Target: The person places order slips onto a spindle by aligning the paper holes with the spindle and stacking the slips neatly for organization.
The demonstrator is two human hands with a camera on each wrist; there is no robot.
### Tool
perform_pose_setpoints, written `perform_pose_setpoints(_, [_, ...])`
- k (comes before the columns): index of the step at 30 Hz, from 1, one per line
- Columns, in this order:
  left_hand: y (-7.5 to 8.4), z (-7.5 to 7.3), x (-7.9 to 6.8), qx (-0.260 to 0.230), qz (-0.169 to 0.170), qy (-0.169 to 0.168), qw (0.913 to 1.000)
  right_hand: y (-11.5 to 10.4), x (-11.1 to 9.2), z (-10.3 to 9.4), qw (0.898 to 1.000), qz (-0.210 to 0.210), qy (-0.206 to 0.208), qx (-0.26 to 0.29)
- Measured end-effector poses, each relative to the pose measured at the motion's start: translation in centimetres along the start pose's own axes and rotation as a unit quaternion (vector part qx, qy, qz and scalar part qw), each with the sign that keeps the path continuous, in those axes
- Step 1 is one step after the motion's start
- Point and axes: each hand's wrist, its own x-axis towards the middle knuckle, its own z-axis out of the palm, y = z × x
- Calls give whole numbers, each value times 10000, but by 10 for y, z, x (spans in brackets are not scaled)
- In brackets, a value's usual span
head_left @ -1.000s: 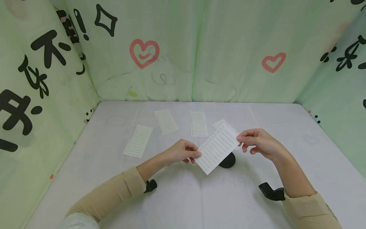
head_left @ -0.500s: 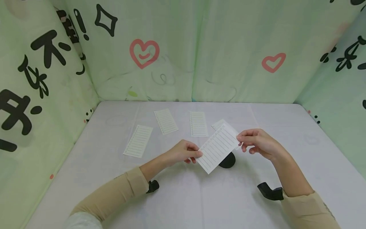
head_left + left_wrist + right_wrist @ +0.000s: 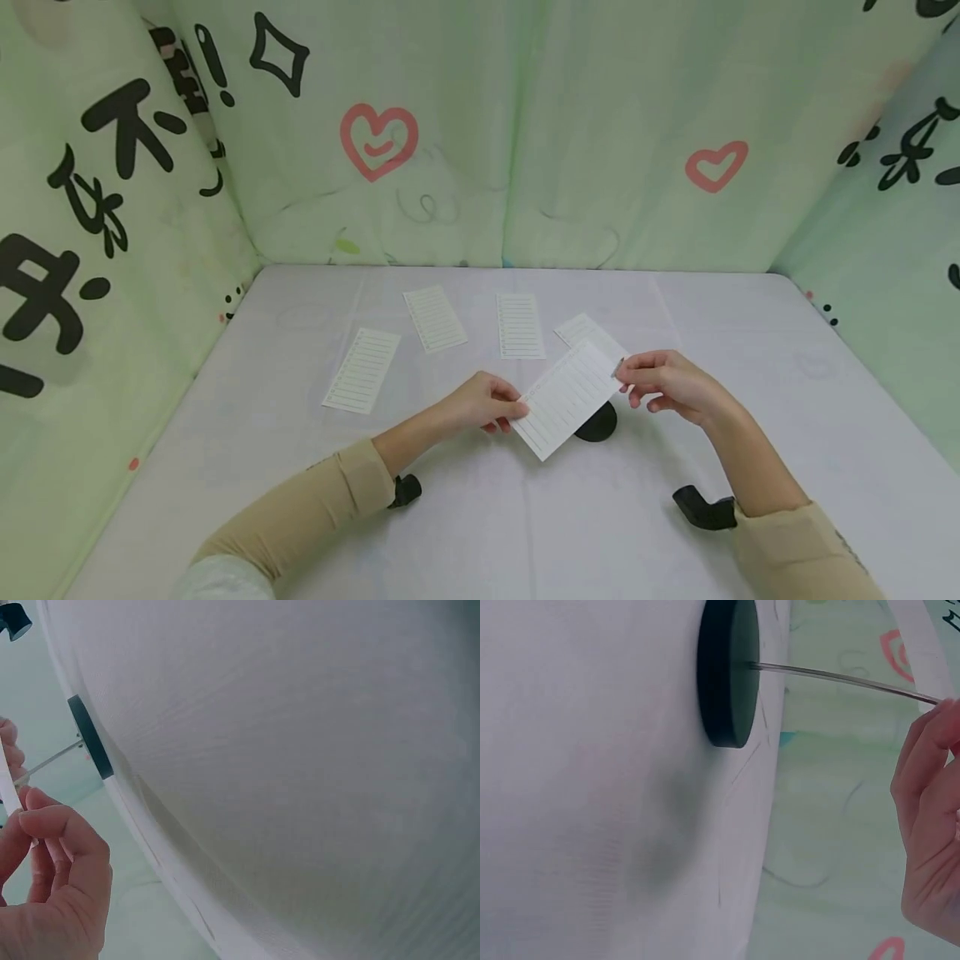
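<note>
Pinched between thumb and fingers of the left hand [image 3: 487, 402]: a lined white card [image 3: 566, 400], gripped at its left end, slanting away toward far right, raised above the table [image 3: 465, 517]. Just beside its far right corner, the fingertips of the right hand [image 3: 675, 387], pinching the upper end of a thin metal rod [image 3: 840, 678]; cannot tell whether also touching the card. At the foot of the rod, partly hidden behind the card, a round black base [image 3: 597, 423].

Lying flat farther off, from left to right: a leftmost card [image 3: 362, 370], a second card [image 3: 435, 319], a third card [image 3: 520, 326] and a fourth card [image 3: 588, 329], the last partly hidden by the raised one. Ruled rows on each; any lettering too small to read. On the pale green curtain [image 3: 600, 167], an exclamation mark [image 3: 210, 54] and bold black characters [image 3: 126, 133].

Thin, flat paper; faintly creased white tablecloth; smooth, disc-shaped base; tan sleeves [image 3: 300, 508] with folded cuffs.
</note>
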Motion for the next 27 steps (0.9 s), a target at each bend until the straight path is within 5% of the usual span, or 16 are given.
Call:
perform_pose_setpoints(17, [-10, 1, 5, -122, -1304, -396, 9906, 25, 21, -8, 9924, 413, -665, -950])
perform_pose_setpoints(27, [-12, 0, 7, -244, -1638, -661, 9840, 29, 30, -5, 9867, 746, -711, -1260])
